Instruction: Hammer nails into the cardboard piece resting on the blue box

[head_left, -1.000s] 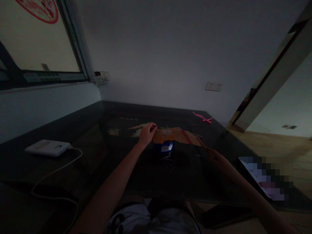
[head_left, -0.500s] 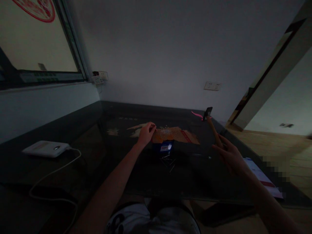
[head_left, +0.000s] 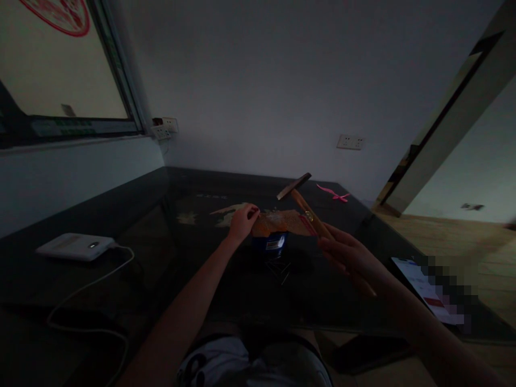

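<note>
My right hand (head_left: 349, 252) is wrapped round the wooden handle of a hammer (head_left: 309, 214), whose dark metal head is raised above the right part of a torn piece of brown cardboard (head_left: 272, 221). The cardboard lies on top of a blue container (head_left: 271, 244) with a white label. At the cardboard's left edge is my left hand (head_left: 244, 219), thumb and fingers pinched together; what they hold, if anything, is too small to make out. Several thin nails (head_left: 279, 269) lie scattered on the dark tabletop in front of the container.
A white power bank (head_left: 74, 246) with a white cable (head_left: 97, 287) lies at the left. On the right is a device with a lit screen (head_left: 427, 290), partly pixelated. A pink ribbon (head_left: 338, 196) lies near the back edge of the dark table (head_left: 193, 188), close to the wall.
My right hand has swung the hammer leftward, from the table's right side to above the cardboard. My left hand has stayed at the cardboard's edge.
</note>
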Motion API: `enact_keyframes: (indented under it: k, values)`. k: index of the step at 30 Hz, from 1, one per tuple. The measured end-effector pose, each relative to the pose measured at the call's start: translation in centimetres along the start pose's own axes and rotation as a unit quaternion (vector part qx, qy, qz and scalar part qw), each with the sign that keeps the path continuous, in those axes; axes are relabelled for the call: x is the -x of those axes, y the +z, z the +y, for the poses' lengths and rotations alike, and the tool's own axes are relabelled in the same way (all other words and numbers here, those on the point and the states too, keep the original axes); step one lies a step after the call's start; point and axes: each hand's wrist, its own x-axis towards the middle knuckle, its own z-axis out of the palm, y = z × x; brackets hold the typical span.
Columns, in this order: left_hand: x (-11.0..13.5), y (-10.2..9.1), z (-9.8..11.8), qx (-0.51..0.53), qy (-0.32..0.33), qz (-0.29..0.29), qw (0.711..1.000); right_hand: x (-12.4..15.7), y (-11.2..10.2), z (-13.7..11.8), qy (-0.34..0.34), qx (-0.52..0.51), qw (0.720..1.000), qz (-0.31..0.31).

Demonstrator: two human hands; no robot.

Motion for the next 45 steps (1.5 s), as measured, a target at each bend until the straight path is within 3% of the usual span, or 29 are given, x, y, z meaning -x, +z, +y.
enact_keyframes:
  k: [7, 13, 22, 31, 35, 45]
  values:
    - [0.1, 0.0, 0.0, -0.016, -0.013, 0.000, 1.000, -0.7, 2.2, -1.7, -0.008, 0.141, 0.989, -0.042]
    - [0.1, 0.0, -0.2, -0.037, -0.036, 0.005, 0.999, -2.1, 3.0, -1.7, -0.001, 0.191, 0.979, -0.073]
    - [0.1, 0.3, -0.7, -0.017, -0.047, 0.001, 0.999, -2.5, 2.8, -0.5, -0.015, 0.191, 0.979, -0.068]
    - [0.1, 0.0, -0.1, -0.018, -0.046, 0.002, 0.999, -1.8, 3.3, -1.0, -0.015, 0.178, 0.982, -0.060]
    - [0.1, -0.1, -0.2, -0.046, -0.052, -0.001, 0.998, -1.7, 3.5, -1.1, 0.011, 0.173, 0.983, -0.064]
    - [0.0, 0.1, -0.2, -0.069, -0.036, -0.001, 0.997, -1.5, 3.3, -0.4, 0.004, 0.149, 0.987, -0.061]
